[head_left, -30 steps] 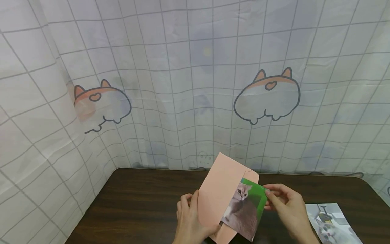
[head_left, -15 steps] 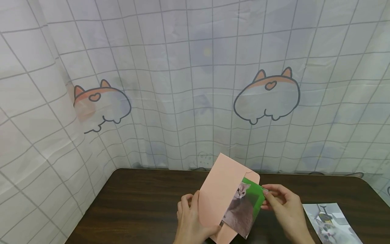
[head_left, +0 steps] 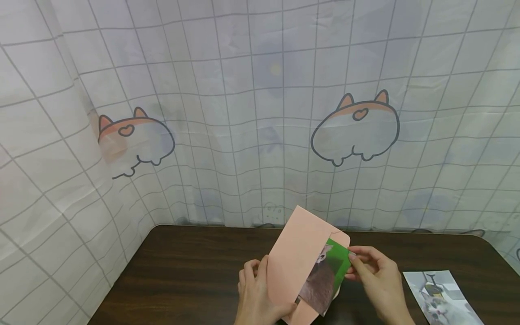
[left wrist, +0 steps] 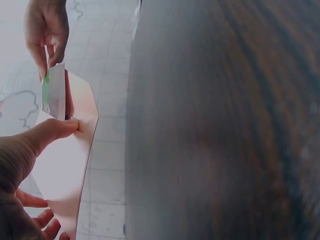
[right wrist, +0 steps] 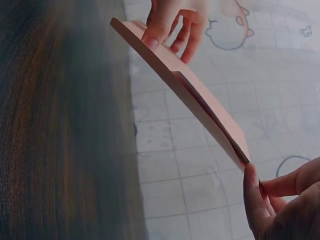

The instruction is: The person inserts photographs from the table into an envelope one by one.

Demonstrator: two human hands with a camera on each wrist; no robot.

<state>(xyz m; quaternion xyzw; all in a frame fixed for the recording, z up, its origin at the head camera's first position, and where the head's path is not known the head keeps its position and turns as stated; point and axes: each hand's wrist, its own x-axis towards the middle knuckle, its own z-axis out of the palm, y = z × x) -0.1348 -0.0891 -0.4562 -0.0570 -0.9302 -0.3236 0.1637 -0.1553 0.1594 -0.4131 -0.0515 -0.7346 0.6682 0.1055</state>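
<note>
Pink envelope (head_left: 294, 259) my left hand (head_left: 257, 293) grips; my right hand (head_left: 379, 280) pinches the card (head_left: 322, 280) partly inside; photo (head_left: 442, 298) lies toward right edge of table (head_left: 183, 271).

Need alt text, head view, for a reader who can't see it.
The left hand grips a pink envelope while the right hand pinches a green-background cat photo partly inside it, over a dark table. Another cat picture lies at right; a grid-patterned backdrop hangs behind.
</note>
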